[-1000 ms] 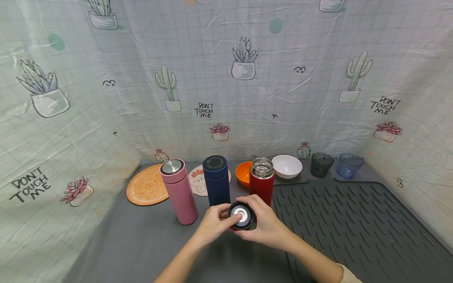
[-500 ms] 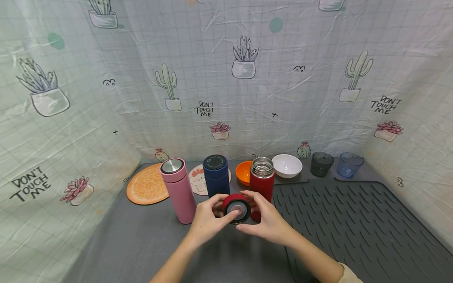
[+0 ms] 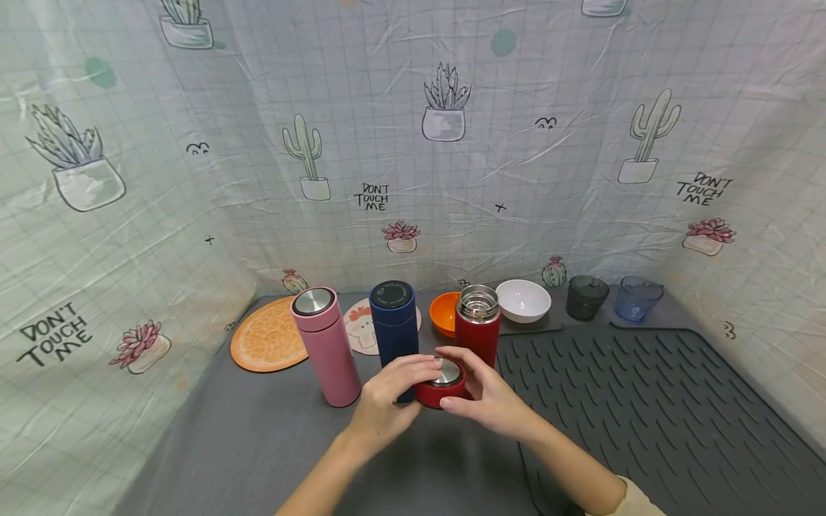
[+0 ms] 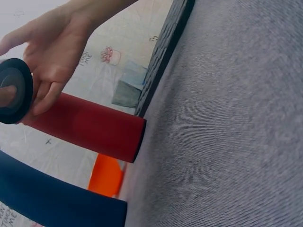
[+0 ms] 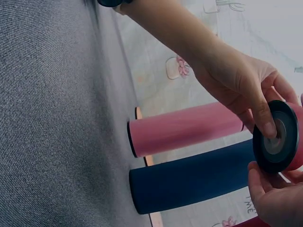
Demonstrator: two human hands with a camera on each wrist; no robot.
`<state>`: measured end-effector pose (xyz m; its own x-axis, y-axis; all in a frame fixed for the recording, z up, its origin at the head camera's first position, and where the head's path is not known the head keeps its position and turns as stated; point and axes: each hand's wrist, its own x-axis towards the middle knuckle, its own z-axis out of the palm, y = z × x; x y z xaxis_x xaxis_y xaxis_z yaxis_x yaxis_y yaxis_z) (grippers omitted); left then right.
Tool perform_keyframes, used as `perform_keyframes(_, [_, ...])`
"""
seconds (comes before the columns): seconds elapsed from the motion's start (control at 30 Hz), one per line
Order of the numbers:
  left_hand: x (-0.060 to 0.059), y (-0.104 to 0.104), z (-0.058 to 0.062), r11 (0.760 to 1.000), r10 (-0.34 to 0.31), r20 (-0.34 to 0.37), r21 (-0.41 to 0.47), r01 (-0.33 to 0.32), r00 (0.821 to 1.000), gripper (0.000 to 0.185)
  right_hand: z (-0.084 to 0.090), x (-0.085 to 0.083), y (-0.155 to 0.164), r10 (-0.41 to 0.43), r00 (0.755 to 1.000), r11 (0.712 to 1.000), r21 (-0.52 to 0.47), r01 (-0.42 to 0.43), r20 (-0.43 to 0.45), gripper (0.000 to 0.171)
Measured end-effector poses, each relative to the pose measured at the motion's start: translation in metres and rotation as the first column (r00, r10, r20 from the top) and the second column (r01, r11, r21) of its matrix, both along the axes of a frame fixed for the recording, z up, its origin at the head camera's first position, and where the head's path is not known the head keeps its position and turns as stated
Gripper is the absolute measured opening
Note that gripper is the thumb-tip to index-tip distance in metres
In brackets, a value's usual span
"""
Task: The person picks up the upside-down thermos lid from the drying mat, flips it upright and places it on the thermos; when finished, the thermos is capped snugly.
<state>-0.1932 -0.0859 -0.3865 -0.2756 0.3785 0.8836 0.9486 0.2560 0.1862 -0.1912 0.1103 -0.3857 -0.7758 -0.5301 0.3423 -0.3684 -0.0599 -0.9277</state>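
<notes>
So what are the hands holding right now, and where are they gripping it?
Both hands hold the red lid: left hand and right hand pinch its rim from opposite sides.

A pink flask [image 3: 325, 346] and a navy flask [image 3: 394, 320] stand near an orange-slice mat [image 3: 267, 346]; behind sit an orange bowl [image 3: 444, 314], a white bowl [image 3: 523, 301] and two tumblers, dark [image 3: 586, 297] and blue [image 3: 637, 298]

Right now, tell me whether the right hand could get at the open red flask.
Probably yes: the right hand holds the red lid just in front of the red flask, nothing stands between, though it would have to release the lid first.
</notes>
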Motion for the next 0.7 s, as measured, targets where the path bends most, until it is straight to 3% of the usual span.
perform_keyframes(0.17, [-0.002,0.002,0.0,1.0,-0.016,-0.113,-0.029,0.013,0.993,0.025,0.0,0.0,0.0,-0.008,1.0,1.0,-0.003,0.008,-0.028,0.059])
perform_keyframes(0.3, [-0.003,0.0,-0.001,0.998,0.003,-0.113,-0.062,-0.01,0.994,0.034,0.0,0.001,0.0,-0.052,0.996,0.998,0.029,0.054,-0.076,0.058])
perform_keyframes(0.5, [-0.001,-0.002,-0.002,0.993,0.091,0.027,-0.073,-0.088,0.996,0.049,0.007,0.004,0.002,-0.138,0.966,0.988,0.035,0.149,-0.218,0.064])
perform_keyframes(0.6, [0.001,-0.001,-0.002,0.993,0.117,0.138,-0.048,-0.111,0.984,0.056,0.014,0.006,0.006,-0.203,0.936,0.976,0.019,0.217,-0.288,0.066])
perform_keyframes(0.7, [0.0,0.003,-0.002,0.995,0.101,0.236,-0.026,-0.097,0.966,0.062,0.026,0.007,0.014,-0.252,0.902,0.963,-0.004,0.268,-0.35,0.068])
